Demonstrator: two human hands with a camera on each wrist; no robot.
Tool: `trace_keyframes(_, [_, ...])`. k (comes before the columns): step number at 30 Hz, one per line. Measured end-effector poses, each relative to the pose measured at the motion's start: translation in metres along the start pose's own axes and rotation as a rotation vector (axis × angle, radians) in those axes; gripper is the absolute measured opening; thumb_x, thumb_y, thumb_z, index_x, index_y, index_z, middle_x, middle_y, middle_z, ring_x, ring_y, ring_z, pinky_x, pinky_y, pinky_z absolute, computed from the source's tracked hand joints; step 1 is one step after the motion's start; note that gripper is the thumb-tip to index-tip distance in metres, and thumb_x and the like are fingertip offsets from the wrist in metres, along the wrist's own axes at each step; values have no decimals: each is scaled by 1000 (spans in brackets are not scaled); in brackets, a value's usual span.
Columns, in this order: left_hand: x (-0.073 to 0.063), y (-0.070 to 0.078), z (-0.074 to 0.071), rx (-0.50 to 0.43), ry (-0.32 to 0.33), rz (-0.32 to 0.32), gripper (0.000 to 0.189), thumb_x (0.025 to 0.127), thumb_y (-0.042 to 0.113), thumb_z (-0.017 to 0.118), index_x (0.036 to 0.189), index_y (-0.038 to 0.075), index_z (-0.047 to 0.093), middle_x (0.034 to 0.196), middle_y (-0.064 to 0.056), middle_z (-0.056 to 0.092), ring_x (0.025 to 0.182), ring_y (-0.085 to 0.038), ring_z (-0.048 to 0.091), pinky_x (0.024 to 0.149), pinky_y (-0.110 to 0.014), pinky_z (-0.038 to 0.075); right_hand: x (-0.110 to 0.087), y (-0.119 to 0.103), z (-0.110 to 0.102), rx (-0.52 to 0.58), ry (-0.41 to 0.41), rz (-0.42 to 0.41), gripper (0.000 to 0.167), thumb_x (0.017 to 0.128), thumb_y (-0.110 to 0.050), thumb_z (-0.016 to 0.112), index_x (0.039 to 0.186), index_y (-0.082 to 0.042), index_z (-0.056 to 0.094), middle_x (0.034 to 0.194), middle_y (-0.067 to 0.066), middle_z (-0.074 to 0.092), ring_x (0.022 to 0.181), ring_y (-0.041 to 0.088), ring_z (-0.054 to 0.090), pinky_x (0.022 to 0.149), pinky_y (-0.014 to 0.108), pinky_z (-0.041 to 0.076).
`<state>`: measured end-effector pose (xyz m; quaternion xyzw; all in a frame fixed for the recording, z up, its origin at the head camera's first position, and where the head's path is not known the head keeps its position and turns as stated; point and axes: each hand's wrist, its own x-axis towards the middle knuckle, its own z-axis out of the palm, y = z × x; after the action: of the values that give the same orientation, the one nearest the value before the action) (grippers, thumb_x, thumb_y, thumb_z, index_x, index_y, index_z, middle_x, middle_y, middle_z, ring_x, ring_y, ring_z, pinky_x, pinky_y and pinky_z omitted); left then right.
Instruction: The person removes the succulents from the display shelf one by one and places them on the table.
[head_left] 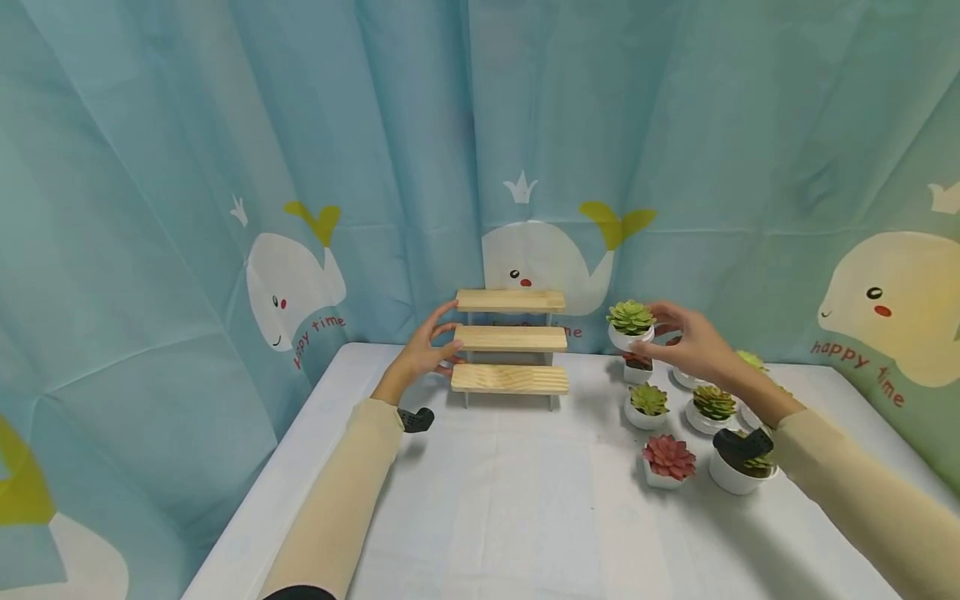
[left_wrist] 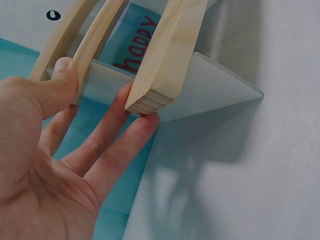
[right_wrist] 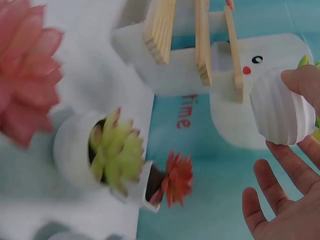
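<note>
A potted green succulent (head_left: 631, 319) in a ribbed white pot (right_wrist: 280, 110) is raised above the table. My right hand (head_left: 693, 340) pinches its pot between thumb and fingers, from the right side. To the left stands a three-tier wooden stand (head_left: 510, 379) with pale planks on translucent side supports. At its left end is my left hand (head_left: 426, 354), fingers spread and fairly straight. The left wrist view shows its thumb (left_wrist: 65, 72) against the middle plank (left_wrist: 102, 30) and two fingertips touching the end of the lowest plank (left_wrist: 165, 75).
Several potted succulents stand at the right of the white-covered table (head_left: 517, 508). Among them are a pink one (head_left: 669, 458) in front, a green one (head_left: 647, 402) and a small red one (right_wrist: 175, 180) behind. A blue curtain (head_left: 420, 125) with whale prints hangs behind.
</note>
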<state>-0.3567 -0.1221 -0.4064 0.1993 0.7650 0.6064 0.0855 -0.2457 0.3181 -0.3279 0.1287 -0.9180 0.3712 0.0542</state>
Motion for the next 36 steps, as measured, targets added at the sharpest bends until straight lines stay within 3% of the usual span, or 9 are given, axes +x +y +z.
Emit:
trace_keyframes(10, [1,0,-1,22,1,-6,79,101,19,69,162,43,25,163,-17,33,91,-39,74,79,-60,59,-38,26,-28,-75,38,51,70,96,-39,74,150,-4,44,143,23,52,121,37,54,80,38,54])
trace_keyframes(12, [1,1,-1,16,3,-6,79,101,18,68,162,43,26,162,-17,33,91,-39,74,79,-61,59,-45,33,-32,-84,50,57,69,97,-37,74,149,-4,45,141,22,53,118,31,54,79,39,54])
trace_keyframes(17, [0,2,-1,17,3,-11,79,101,16,68,162,43,25,163,-17,33,91,-39,74,80,-62,59,-67,49,-40,-94,81,89,66,97,-35,74,148,-5,46,139,21,55,107,-1,50,85,52,50])
trace_keyframes(20, [-1,2,0,26,3,-10,79,102,16,68,162,43,25,163,-18,32,92,-41,74,80,-62,59,-79,58,-44,-115,105,110,66,96,-36,75,147,-6,47,137,20,56,101,-13,45,83,49,50])
trace_keyframes(21, [-1,3,0,28,4,-9,79,102,17,68,162,43,25,163,-18,32,92,-41,74,80,-61,59,-83,61,-45,-121,112,115,66,96,-35,75,147,-5,47,136,18,57,100,-15,44,81,46,51])
trace_keyframes(25, [-1,2,-1,43,4,-3,79,102,19,68,163,42,24,163,-19,31,94,-43,73,79,-60,59,-99,75,-50,-123,156,109,61,95,-31,77,142,-4,51,120,-18,59,96,-19,46,71,23,49])
trace_keyframes(28, [0,0,-2,44,-2,-3,79,102,20,68,163,43,23,164,-18,30,95,-43,73,80,-61,59,-112,85,-53,-95,179,107,56,95,-27,77,139,-4,52,108,-38,50,94,-21,48,67,16,47])
trace_keyframes(34, [0,-2,-2,37,-13,4,80,102,20,67,163,43,22,166,-18,27,98,-48,71,84,-66,56,-132,98,-55,-71,222,156,49,94,-27,79,135,-18,54,106,-40,50,92,-20,48,65,16,45])
trace_keyframes(36, [0,-1,-2,35,-14,1,79,102,19,67,163,43,22,166,-18,27,98,-46,71,84,-65,56,-137,103,-55,-72,228,182,53,94,-29,79,138,-15,52,107,-39,49,91,-20,47,64,17,45])
